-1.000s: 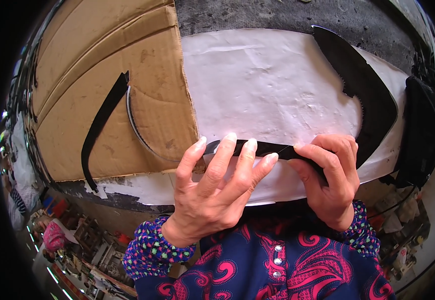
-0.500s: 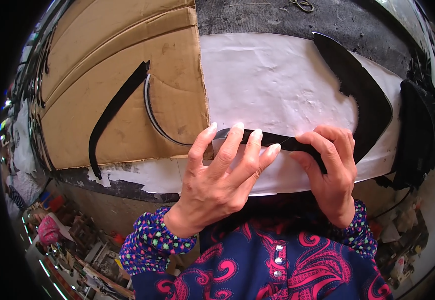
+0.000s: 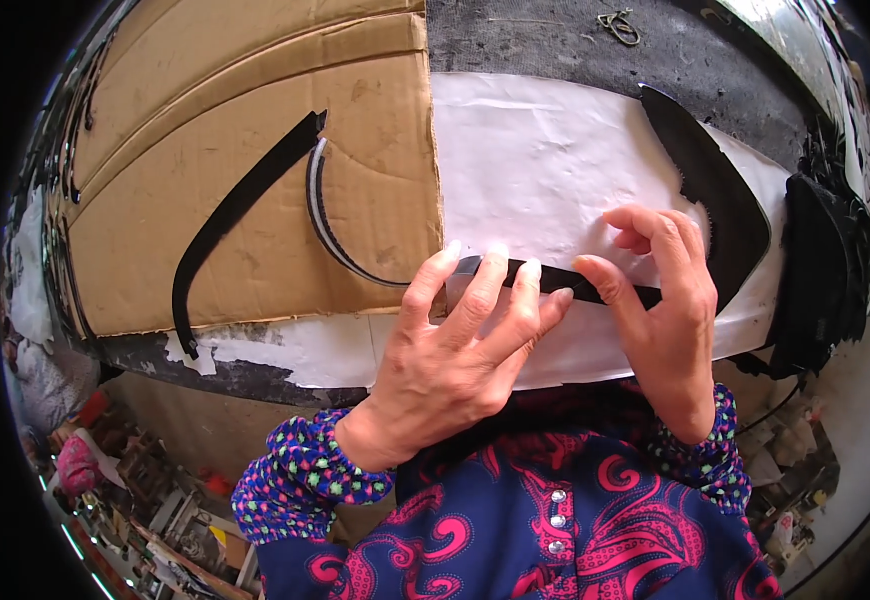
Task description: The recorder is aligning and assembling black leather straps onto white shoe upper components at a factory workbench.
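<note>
My left hand (image 3: pixel 460 350) lies over a narrow black strip (image 3: pixel 583 285), its spread fingertips pressing it onto the white sheet. The thumb of my right hand (image 3: pixel 670 300) rests on the same strip farther right; its fingers are raised and bent, apart from the thumb. A thin curved strip with a pale grey face (image 3: pixel 322 215) runs from the cardboard toward my left fingertips; whether it joins the black strip is hidden. Right of my right hand lies a wide, bent black piece (image 3: pixel 740 210) with a rough inner edge.
Brown cardboard (image 3: pixel 375 110) covers the left side, bearing another long black strip (image 3: pixel 235 210). White sheeting (image 3: pixel 525 140) lies over a dark worn tabletop (image 3: pixel 515 40). Dark fabric (image 3: pixel 820 270) hangs at the right edge. A small metal loop (image 3: pixel 619 28) sits at the back.
My right fingers have lifted off the strip and opened away from the thumb. My left hand stays pressed on it. The whole view has shifted slightly.
</note>
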`<act>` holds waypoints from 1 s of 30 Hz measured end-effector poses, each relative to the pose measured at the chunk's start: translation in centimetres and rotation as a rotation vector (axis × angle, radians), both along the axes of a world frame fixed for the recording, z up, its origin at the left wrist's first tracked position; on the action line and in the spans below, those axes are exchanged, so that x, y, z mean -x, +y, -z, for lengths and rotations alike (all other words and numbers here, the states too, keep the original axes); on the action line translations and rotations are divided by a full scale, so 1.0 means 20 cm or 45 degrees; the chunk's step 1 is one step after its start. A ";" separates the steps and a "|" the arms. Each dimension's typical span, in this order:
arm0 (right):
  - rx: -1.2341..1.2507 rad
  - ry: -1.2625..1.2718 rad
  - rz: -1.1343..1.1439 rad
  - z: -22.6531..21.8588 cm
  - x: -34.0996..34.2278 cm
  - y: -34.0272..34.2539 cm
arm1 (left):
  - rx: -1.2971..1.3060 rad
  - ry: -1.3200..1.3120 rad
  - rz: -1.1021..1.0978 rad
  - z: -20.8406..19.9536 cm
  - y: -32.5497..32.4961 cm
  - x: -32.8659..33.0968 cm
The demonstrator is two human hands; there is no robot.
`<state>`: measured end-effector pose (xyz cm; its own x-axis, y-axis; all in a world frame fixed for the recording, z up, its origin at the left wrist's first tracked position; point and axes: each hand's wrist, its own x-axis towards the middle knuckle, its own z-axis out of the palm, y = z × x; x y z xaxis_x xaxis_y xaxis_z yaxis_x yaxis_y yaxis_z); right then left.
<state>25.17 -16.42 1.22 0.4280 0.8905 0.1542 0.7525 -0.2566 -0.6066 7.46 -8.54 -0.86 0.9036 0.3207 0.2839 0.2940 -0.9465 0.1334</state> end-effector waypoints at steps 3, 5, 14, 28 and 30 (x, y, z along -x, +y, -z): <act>-0.035 -0.108 0.022 0.05 0.01 -0.01 | 0.001 0.005 0.000 0.01 0.00 0.00; -0.034 -0.104 0.034 0.06 0.01 -0.01 | -0.001 0.001 -0.002 0.02 0.00 0.00; -0.110 -0.093 0.062 0.12 0.00 -0.04 | 0.050 -0.003 0.024 0.00 0.00 0.01; -0.100 -0.715 -0.033 0.17 0.02 0.31 | 0.236 -0.171 0.050 -0.02 0.05 0.01; -0.167 -0.790 0.021 0.19 0.02 0.32 | 0.226 -0.174 0.048 -0.01 0.05 0.04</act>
